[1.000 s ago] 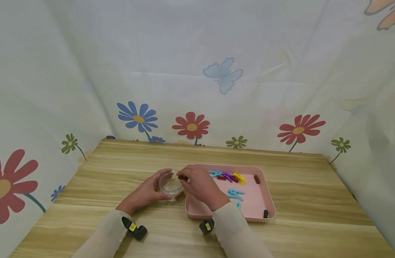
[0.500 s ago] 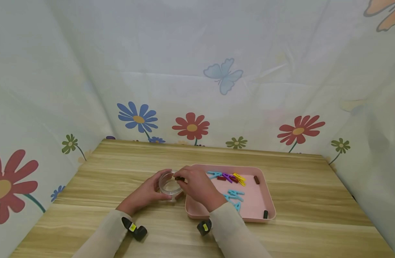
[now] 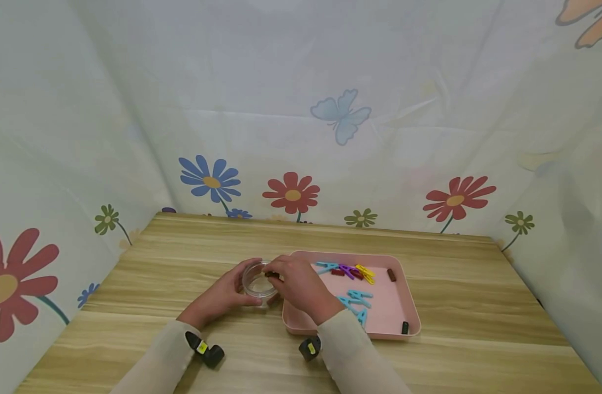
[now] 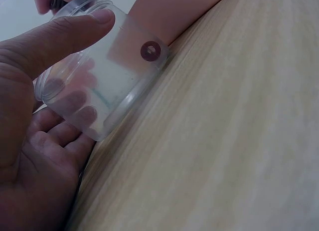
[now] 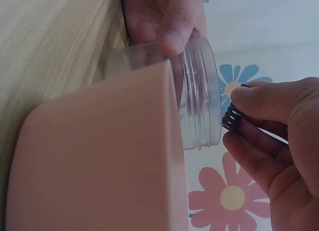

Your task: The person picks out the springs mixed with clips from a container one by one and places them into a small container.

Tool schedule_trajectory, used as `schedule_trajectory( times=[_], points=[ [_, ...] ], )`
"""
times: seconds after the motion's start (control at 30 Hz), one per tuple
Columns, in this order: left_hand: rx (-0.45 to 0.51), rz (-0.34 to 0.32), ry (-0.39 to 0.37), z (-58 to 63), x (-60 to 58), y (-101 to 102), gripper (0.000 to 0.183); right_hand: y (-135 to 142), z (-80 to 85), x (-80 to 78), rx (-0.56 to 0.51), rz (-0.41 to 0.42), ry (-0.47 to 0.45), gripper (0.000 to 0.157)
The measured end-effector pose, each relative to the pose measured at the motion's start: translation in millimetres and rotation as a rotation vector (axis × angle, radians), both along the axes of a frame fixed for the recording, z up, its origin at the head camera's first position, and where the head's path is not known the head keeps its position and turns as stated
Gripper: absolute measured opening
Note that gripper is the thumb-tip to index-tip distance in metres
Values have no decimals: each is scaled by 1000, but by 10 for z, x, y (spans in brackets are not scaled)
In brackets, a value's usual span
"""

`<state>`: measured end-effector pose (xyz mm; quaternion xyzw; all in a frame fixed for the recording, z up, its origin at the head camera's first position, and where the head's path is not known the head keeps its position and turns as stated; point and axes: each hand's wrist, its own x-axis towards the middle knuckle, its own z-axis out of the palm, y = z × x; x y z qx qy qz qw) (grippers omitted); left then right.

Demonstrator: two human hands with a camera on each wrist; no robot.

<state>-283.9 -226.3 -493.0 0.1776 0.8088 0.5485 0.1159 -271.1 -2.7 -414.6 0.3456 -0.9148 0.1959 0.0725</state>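
My left hand [image 3: 226,293] grips a clear plastic jar [image 3: 253,289], its thumb on one side and fingers around the other. The jar has a threaded rim and stands on the table without a lid. Between thumb and fingertips, my right hand [image 3: 303,287] pinches a small dark ribbed cylinder [image 5: 232,118], at the jar's mouth in the right wrist view. My fingers cover part of it. A brownish-red cylinder [image 3: 273,299] lies by the jar, on the tray side; its end with a hole shows in the left wrist view.
A shallow pink tray [image 3: 413,312] stands right of the jar. In it lie light blue clothespins [image 3: 358,296], a purple clothespin [image 3: 349,271], a yellow clothespin [image 3: 365,272], dark red ribbed pieces [image 3: 337,272], a brown cylinder [image 3: 391,274] and a black cylinder [image 3: 405,328].
My right hand has moved slightly left with the dark ribbed cylinder, over the jar's mouth. More of the light blue clothespins shows beside the right wrist. The left hand and jar have stayed put.
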Motion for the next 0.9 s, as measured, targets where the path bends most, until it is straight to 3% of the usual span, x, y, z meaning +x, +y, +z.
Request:
schedule_trajectory(
  times=[0.9],
  points=[
    [22, -4, -9, -5, 2, 3, 89, -4, -25, 0, 22, 17, -2, 24]
  ],
)
